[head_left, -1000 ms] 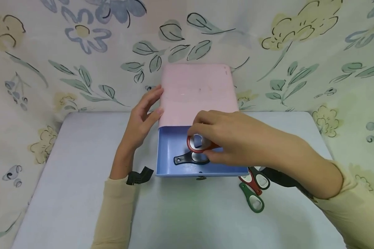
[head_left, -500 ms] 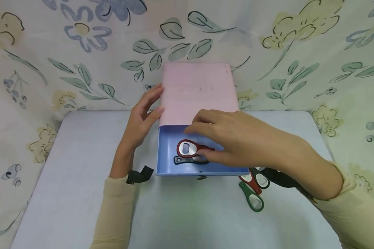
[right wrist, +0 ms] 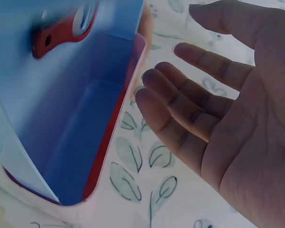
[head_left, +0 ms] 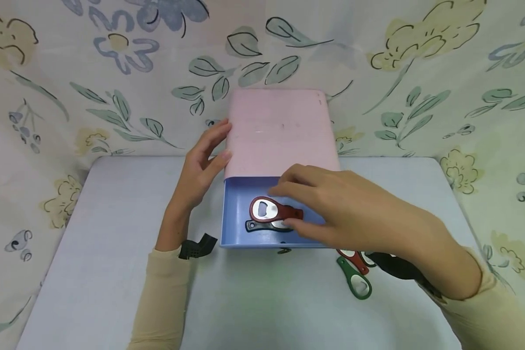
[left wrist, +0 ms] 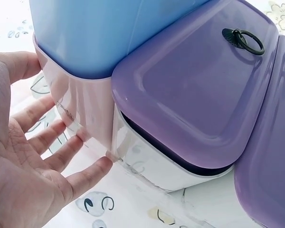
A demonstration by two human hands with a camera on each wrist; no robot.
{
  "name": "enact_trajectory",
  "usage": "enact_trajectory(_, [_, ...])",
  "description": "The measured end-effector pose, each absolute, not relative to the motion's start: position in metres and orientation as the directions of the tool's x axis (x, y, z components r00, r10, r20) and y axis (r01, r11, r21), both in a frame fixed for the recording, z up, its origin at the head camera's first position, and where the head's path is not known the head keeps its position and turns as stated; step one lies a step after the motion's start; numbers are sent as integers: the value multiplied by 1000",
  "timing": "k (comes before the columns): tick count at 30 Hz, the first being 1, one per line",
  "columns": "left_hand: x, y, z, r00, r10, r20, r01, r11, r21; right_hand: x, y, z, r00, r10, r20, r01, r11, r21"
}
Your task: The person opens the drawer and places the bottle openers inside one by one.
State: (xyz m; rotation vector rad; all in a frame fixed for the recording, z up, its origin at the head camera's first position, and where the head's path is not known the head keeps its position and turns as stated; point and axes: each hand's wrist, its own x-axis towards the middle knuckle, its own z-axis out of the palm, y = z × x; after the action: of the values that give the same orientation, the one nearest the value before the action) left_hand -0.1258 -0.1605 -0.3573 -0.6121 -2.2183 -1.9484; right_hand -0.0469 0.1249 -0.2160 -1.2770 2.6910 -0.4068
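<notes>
In the head view a red-handled bottle opener (head_left: 284, 212) lies in the blue drawer (head_left: 234, 209), partly over a black bottle opener (head_left: 260, 226). The drawer sticks out of a pink cabinet (head_left: 284, 136). My right hand (head_left: 350, 206) hovers over the drawer's right part, fingers spread and relaxed, holding nothing. The right wrist view shows its fingers (right wrist: 194, 95) apart from the red opener (right wrist: 61, 33). My left hand (head_left: 197, 170) rests its fingertips on the cabinet's left side. In the left wrist view the fingers (left wrist: 90, 178) lie lightly bent along the pink wall (left wrist: 85, 109).
On the white table (head_left: 253, 301), right of the drawer, lie a green bottle opener (head_left: 354, 278), a red one (head_left: 354, 261) and a partly hidden black one (head_left: 369, 260). Purple drawer fronts (left wrist: 190, 90), one with a ring pull (left wrist: 251, 43), show beside the blue drawer. Floral cloth (head_left: 157, 58) hangs behind.
My right hand has let go of the red bottle opener, which now lies in the drawer by the black one. The hand has since drawn slightly right and nearer. The left hand stays put.
</notes>
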Motion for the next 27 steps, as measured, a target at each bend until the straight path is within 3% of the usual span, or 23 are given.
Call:
enact_trajectory(11, [-130, -161, -358, -907, 212, 365, 387, 72, 919, -15, 139, -232, -606, -745, 279, -787, 512, -344])
enact_trajectory(19, [-128, -161, -358, -912, 209, 353, 374, 70, 925, 7, 137, -256, -478, -617, 626, -865, 204, -459])
enact_trajectory(27, [-127, -158, -359, -912, 207, 353, 374, 74, 924, 29, 133, -286, -445, -480, 756, -883, 97, -459])
